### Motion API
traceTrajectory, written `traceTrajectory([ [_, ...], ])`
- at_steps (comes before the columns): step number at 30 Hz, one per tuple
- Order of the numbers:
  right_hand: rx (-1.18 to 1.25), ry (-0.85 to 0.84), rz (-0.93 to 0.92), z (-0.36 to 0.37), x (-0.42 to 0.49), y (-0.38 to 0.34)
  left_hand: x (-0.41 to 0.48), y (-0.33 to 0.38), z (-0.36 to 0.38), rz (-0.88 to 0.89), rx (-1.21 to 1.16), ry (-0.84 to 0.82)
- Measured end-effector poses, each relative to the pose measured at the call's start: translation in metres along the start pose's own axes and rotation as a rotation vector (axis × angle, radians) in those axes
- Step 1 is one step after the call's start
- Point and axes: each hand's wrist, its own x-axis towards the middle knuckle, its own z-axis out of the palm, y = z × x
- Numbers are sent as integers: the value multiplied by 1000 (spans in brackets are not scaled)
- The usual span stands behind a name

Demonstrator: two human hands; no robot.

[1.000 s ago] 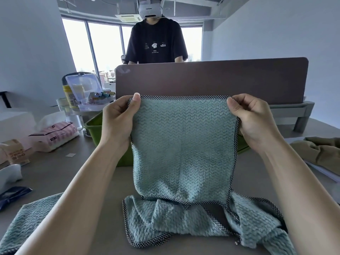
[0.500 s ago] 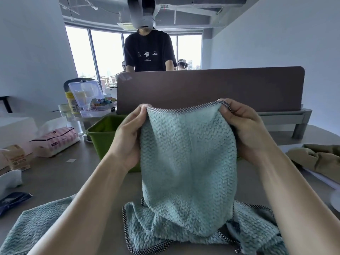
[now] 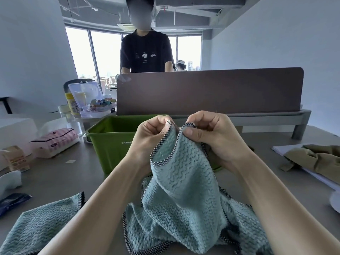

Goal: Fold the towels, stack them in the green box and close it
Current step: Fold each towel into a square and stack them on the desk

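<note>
The grey desk [image 3: 73, 173] carries everything, and the green box [image 3: 114, 144] stands open on it. Behind the box rises a brown partition panel [image 3: 211, 91]. In front of the box, a teal towel [image 3: 184, 190] with a checked border hangs from both hands, its lower part bunched on the desk and its top edge gathered so that the two upper corners nearly meet. A second teal towel [image 3: 40, 227] lies flat in front of the box and off to its left. Well to the right of the box lies a crumpled olive cloth [image 3: 316, 159]; to the box's left, a pink striped tissue pack [image 3: 55, 142]. The left hand [image 3: 150, 137] and the right hand [image 3: 213, 137], close together just before the box's near wall, each pinch a top corner of the towel between thumb and curled fingers.
</note>
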Motion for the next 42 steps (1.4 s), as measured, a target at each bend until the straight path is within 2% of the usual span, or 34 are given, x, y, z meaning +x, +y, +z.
traceTrajectory([
  [7, 106, 19, -29, -1, 2, 4, -2, 0, 0, 13, 63, -54],
  [14, 31, -37, 22, -4, 2, 7, -4, -1, -1, -30, -30, -67],
  [17, 7, -63, 38, -5, 1, 3, -1, 3, -3, -26, -63, -127],
  [21, -102, -8, 9, -3, 1, 1, 0, 0, -3, -33, 49, -39],
  [24, -121, -11, -15, 0, 0, -1, -1, -1, -2, -19, 67, -40],
  [34, -98, 2, -25, 1, 0, -1, 1, -5, -4, 18, -14, -186],
  [42, -22, -34, 12, 1, 0, -1, 2, -6, -3, 84, 85, -124],
])
